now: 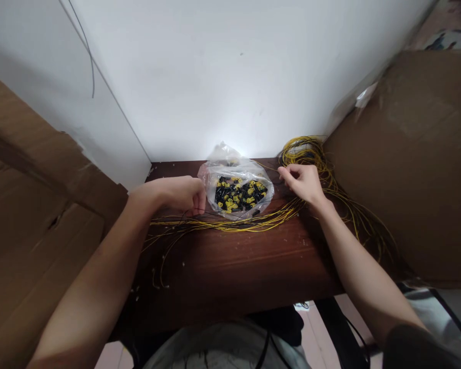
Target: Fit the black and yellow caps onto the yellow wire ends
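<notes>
Head view: pinches a thin yellow wire [267, 167] between thumb and fingertips of the right hand [301, 182], above the far right part of a dark wooden table [230, 264]. Slants, from that pinch, leftward and slightly away toward the back of an open plastic bag [225, 154], long axis nearly crosswise. Curls the fingers of the left hand [192, 196] inward at the bag's opposite side, tips pointing down beside a dark wire [210, 211]; cannot tell of any grip on it. Places the bag, filled with small black and yellow pieces [238, 197], between both hands: right up against the left, a little apart from the right. Shows, stretched from side to side in front of the bag, a loose bundle of yellow and dark wires [249, 226], with a coil of similar colours [301, 146] behind the right hand. Frames everything between cardboard at left [42, 241] and right [411, 154].
</notes>
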Demonstrator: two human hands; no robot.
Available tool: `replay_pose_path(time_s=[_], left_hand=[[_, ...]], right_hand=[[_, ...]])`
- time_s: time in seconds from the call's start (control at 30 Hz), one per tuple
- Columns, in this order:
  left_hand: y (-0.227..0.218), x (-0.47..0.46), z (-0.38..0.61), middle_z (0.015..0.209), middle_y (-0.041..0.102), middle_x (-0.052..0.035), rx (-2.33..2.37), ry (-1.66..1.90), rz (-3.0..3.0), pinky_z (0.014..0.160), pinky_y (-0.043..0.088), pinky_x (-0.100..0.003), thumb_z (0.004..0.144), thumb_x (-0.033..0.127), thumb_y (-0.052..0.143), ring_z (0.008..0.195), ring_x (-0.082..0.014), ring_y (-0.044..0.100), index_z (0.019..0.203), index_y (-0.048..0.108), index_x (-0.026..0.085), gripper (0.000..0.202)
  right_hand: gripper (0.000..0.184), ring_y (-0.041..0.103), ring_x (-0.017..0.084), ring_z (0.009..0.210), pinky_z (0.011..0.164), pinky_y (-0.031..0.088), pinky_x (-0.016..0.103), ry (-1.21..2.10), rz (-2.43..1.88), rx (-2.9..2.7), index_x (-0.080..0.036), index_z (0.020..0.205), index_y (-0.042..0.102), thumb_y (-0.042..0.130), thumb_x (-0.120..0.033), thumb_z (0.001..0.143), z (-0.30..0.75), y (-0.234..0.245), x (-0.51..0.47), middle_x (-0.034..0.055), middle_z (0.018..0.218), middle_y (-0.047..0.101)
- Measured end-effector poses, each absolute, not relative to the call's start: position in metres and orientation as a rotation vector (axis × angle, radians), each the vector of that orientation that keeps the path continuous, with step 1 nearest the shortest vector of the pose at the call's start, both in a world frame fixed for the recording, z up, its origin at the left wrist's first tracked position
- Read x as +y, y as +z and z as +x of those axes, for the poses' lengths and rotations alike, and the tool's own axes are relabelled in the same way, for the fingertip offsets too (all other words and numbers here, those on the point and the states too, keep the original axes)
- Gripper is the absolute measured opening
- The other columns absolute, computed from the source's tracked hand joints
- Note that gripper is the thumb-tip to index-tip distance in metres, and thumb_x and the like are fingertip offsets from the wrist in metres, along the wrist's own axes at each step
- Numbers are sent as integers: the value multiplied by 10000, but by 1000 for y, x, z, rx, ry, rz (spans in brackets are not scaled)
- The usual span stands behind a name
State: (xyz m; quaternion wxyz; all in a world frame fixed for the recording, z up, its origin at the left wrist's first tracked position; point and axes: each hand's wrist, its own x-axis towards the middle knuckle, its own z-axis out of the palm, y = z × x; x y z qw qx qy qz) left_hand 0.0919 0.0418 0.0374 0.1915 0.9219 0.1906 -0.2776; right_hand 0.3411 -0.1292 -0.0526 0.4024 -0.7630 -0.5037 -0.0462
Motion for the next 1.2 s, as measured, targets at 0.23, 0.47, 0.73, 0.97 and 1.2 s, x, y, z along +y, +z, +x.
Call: replay_pose_path(time_s=[0.23,0.47,0.73,0.97,1.2], left_hand=[[33,48,90,825,689,-32,566,-754,2598,562,388,-219,546,137,518,692,-162,590,882,688,162,377],[27,50,96,762,675,-36,572,-830,2597,548,384,-217,541,153,533,636,-148,576,836,682,139,331],[17,47,98,621,605,-24,494,-655,2695,529,327,-228,578,147,515,559,-118,494,651,634,135,140],[31,39,100,688,624,-44,357,-317,2757,606,328,-250,695,193,491,623,-128,497,738,656,137,180],[29,31,105,833,658,-72,250,-49,2726,695,349,-275,786,265,463,723,-134,507,885,674,137,265]], right_hand=[[255,556,140,605,597,404,266,-310,-1886,-1522,-181,696,633,538,-378,826,341,-58,-125,21,696,645],[227,573,181,818,769,376,341,-443,-1768,-1607,-203,778,631,494,-358,870,333,-53,-125,33,845,670],[162,559,205,905,839,349,386,-441,-1699,-1603,-241,828,649,508,-314,855,321,-54,-123,27,930,669],[169,568,203,961,887,368,397,-189,-1582,-1626,-255,942,664,547,-324,842,280,-50,-114,16,990,674],[197,579,155,763,758,447,322,128,-1494,-1557,-211,964,668,586,-322,824,240,-56,-104,27,831,670]])
